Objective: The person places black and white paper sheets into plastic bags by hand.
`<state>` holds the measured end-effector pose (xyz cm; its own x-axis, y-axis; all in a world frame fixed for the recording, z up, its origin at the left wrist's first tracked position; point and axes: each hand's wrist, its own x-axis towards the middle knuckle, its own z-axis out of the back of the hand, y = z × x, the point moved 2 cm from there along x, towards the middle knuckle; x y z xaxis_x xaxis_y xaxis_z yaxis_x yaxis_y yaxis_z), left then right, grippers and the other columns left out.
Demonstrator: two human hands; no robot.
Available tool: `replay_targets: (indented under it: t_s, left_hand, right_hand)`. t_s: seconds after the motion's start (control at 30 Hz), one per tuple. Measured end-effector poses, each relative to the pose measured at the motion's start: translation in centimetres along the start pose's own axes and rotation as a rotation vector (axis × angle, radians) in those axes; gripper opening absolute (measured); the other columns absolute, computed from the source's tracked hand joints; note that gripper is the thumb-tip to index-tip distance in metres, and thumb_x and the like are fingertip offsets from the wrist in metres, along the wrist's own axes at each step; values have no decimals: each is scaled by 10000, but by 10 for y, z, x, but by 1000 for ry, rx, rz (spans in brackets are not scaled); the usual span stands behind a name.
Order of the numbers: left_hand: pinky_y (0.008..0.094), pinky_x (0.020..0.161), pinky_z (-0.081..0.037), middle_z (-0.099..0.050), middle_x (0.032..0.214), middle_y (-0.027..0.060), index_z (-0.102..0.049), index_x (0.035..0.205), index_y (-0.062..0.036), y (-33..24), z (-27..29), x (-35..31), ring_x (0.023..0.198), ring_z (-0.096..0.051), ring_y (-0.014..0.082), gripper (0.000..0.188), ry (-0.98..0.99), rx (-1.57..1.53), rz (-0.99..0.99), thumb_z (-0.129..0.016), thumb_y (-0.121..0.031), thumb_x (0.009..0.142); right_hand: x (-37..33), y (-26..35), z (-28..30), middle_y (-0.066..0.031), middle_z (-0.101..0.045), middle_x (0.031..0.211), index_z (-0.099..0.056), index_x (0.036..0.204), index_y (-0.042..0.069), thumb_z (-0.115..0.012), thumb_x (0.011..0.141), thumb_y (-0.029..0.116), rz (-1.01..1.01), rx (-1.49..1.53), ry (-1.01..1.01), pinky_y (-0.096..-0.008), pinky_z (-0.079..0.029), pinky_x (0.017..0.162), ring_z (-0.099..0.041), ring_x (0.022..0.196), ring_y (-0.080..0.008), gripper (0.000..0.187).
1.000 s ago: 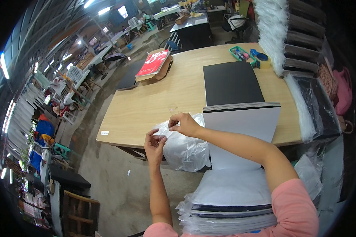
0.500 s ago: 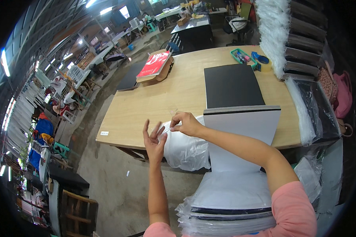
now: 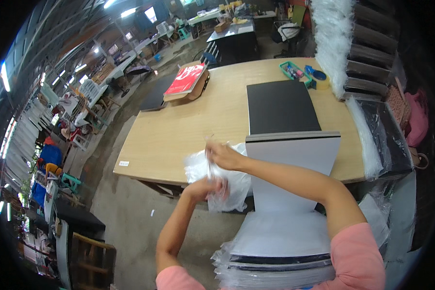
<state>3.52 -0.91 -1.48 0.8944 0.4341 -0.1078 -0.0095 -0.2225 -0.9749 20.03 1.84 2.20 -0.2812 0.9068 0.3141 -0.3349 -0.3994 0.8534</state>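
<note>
My right hand (image 3: 224, 156) is closed, pinching the edge of a clear plastic bag (image 3: 236, 192) that hangs at the table's front edge. Just below it, my left hand (image 3: 209, 187) is at the bag, its fingers smeared by motion and partly behind the film. To the right of the bag, a white panel with a dark top edge (image 3: 291, 171) stands upright against the table, behind my right forearm. Below the panel lies a stack of plastic-wrapped flat pieces (image 3: 280, 261) with white and dark layers.
On the wooden table (image 3: 179, 130) lie a black board (image 3: 282, 107), a red-covered book (image 3: 186, 81) and a dark flat folder (image 3: 154, 94). A green tray of pens (image 3: 295, 72) and rolls of tape (image 3: 319, 79) sit at the far right. Tall wrapped stacks (image 3: 336, 48) rise beside them.
My left hand has dropped and turned inward from spread fingers to the bag below my right hand. The bag's film has lifted and spread leftward. My right hand has moved slightly down.
</note>
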Motion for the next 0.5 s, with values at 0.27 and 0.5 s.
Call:
replay_targets:
  t_s: [0.27,0.5]
  left_hand:
    - [364,675,-434,-621,888,100,-642,964,6,-31,-99,-67,823,-537,229,234,-496,-374,-514,-572,-202,883]
    - [336,689,-425,-619,893,98,-605,870,-3,-38,-127,-16,793,-533,225,117,343,148,-217,-631,-40,762]
  right_hand:
    - [-160,95,97,-146,-661,822,-670,831,-42,-648,842,134,741,937,1314,-332,-506,548,-670,738,-210,177]
    - [-240,44,163,-180,-657,796,-592,925,-102,-645,855,204,-154,1246,636,-352,-502,634,-638,550,-233,319]
